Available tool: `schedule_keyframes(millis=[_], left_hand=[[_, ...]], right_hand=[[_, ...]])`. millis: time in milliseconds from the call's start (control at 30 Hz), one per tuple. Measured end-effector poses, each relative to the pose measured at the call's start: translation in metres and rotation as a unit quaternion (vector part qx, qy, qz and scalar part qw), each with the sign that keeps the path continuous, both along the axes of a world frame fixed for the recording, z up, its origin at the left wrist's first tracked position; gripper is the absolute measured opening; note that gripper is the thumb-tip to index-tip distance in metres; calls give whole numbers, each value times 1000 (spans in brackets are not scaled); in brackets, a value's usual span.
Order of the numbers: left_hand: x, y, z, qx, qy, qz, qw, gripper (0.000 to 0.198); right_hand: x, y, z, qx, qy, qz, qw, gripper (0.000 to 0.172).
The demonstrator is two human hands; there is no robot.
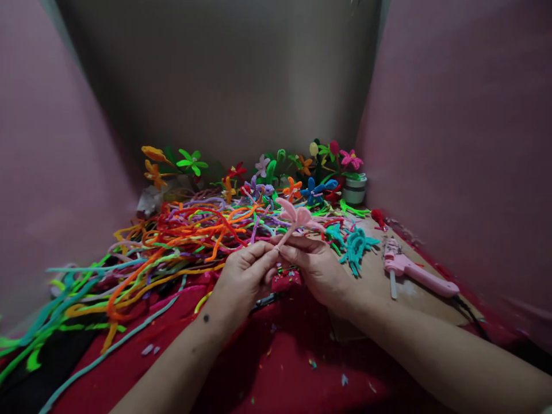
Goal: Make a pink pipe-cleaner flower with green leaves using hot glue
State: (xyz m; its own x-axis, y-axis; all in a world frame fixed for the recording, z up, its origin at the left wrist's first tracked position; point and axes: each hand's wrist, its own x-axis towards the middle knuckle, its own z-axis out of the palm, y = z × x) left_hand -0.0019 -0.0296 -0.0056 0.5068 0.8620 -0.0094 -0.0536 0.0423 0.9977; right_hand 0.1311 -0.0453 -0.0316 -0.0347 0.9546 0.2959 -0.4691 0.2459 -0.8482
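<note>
A pink pipe-cleaner flower point(296, 215) is held up in front of me, its petals at the top and its stem slanting down to the left. My left hand point(252, 270) pinches the lower end of that stem between thumb and fingertips. Close beside it, my right hand point(319, 267) grips the same stem, thumb in front and fingers behind. The fingertips of both hands nearly meet. Behind the flower spreads a large pile of loose pipe cleaners point(172, 238) in many colours.
A pink glue gun point(418, 273) lies on a cardboard sheet point(414, 307) at right, near teal pipe-cleaner pieces point(357, 247). Several finished flowers point(192, 162) stand along the back wall, with a striped pot point(355, 188) at right. Small scraps dot the red cloth point(302, 356).
</note>
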Motion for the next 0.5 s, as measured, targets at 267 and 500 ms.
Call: schedule_keyframes(millis=[267, 500], left_hand=[[-15, 12, -2, -158, -95, -177, 967, 14], [-5, 4, -4, 152, 104, -13, 983, 22]], right_hand=[[3, 1, 1, 24, -41, 31, 998, 16], [-1, 0, -1, -7, 11, -28, 1000, 7]])
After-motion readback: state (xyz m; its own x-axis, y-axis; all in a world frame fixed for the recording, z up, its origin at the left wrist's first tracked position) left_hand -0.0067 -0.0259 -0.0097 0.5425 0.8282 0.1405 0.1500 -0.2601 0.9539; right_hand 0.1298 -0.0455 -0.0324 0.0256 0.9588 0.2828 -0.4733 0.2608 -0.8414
